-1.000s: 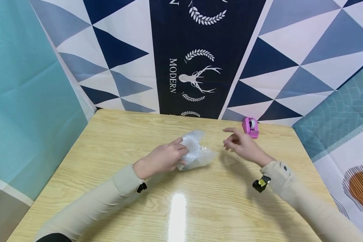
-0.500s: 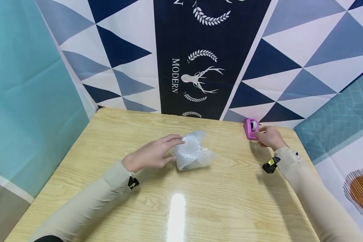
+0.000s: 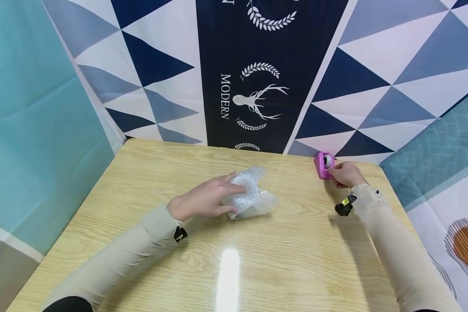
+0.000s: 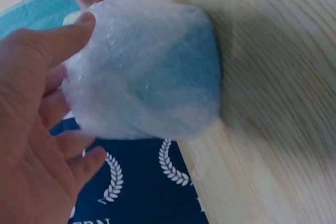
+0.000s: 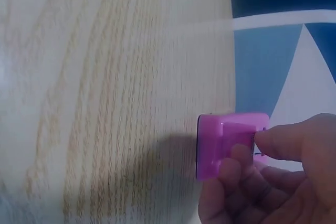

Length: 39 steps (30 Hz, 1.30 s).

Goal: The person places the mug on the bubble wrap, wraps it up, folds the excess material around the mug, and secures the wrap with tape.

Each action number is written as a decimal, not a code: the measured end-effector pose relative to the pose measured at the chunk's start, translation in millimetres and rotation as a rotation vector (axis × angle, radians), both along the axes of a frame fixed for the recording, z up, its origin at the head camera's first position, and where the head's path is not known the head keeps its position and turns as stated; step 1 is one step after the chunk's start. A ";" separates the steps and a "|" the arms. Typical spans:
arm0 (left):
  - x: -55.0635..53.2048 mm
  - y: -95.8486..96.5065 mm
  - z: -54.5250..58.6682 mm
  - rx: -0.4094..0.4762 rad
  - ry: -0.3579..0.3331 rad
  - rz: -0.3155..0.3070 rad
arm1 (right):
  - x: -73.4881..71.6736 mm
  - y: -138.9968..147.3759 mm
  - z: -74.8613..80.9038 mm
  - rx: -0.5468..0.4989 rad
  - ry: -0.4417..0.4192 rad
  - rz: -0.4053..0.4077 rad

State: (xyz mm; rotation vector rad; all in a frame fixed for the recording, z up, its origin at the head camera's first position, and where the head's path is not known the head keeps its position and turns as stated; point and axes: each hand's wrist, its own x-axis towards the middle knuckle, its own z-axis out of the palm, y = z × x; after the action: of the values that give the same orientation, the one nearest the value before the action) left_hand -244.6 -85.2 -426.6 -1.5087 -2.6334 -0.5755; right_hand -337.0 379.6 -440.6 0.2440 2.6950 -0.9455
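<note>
A bundle in clear bubble wrap [image 3: 245,195] sits on the wooden table, a loose flap of wrap spreading to its right. My left hand [image 3: 208,197] holds it from the left, thumb near the front and fingers over the top. The left wrist view has the thumb [image 4: 68,38] at the wrapped bundle's edge, other fingers partly behind it. What lies inside cannot be made out. Toward the back right, my right hand [image 3: 348,174] grips the front end of a pink tape dispenser [image 3: 323,166]. Its thumb [image 5: 281,141] presses by the cutter end; any tape strip there is too small to see.
Behind the table [image 3: 179,264] hangs a patterned cloth [image 3: 253,52] with triangles and a deer print. The tape dispenser stands close to this back edge. A teal cloth [image 3: 43,112] borders the left side, and another patterned cloth [image 3: 444,203] borders the right.
My right hand has moved right to the tape dispenser and stays there. My left hand lifted its fingers off the bubble-wrapped bundle, then came down on it again.
</note>
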 end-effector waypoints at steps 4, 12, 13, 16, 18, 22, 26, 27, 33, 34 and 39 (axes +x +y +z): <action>1.3 7.1 3.4 -0.046 -0.008 0.026 | -6.0 5.3 -2.8 -0.027 -0.012 -0.003; 2.0 14.7 7.3 -0.111 -0.064 0.087 | -8.2 5.0 -4.0 -0.339 -0.026 -0.219; 2.2 14.9 7.2 -0.116 -0.070 0.093 | -8.1 3.5 -3.5 -0.408 -0.028 -0.250; 2.4 15.7 7.1 -0.124 -0.079 0.102 | -6.2 -2.5 -0.1 -0.545 -0.032 -0.326; 2.6 16.0 7.2 -0.128 -0.085 0.105 | -4.6 -6.2 2.3 -0.590 -0.043 -0.356; 3.7 15.7 6.6 -0.126 -0.100 0.105 | -1.5 -12.3 3.6 -0.577 -0.048 -0.415; 4.7 16.0 5.8 -0.114 -0.100 0.099 | -2.9 -12.5 -0.3 -0.531 -0.051 -0.462; 4.8 16.1 5.7 -0.113 -0.098 0.098 | -3.6 -12.5 -1.0 -0.531 -0.049 -0.469; 5.1 15.5 5.4 -0.102 -0.083 0.088 | 1.5 -14.3 2.3 -0.703 -0.011 -0.470; 5.1 15.1 5.4 -0.102 -0.079 0.089 | 3.4 -14.2 2.6 -0.754 -0.004 -0.466; 5.2 12.7 4.9 -0.119 -0.076 0.108 | 12.8 -15.2 1.8 -0.882 -0.011 -0.453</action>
State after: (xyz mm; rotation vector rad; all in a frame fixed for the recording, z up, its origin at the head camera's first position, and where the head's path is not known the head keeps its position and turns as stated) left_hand -239.4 -72.5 -421.8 -1.3880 -2.8335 -0.4855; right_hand -324.1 364.4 -438.9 0.6548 1.9680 -2.1136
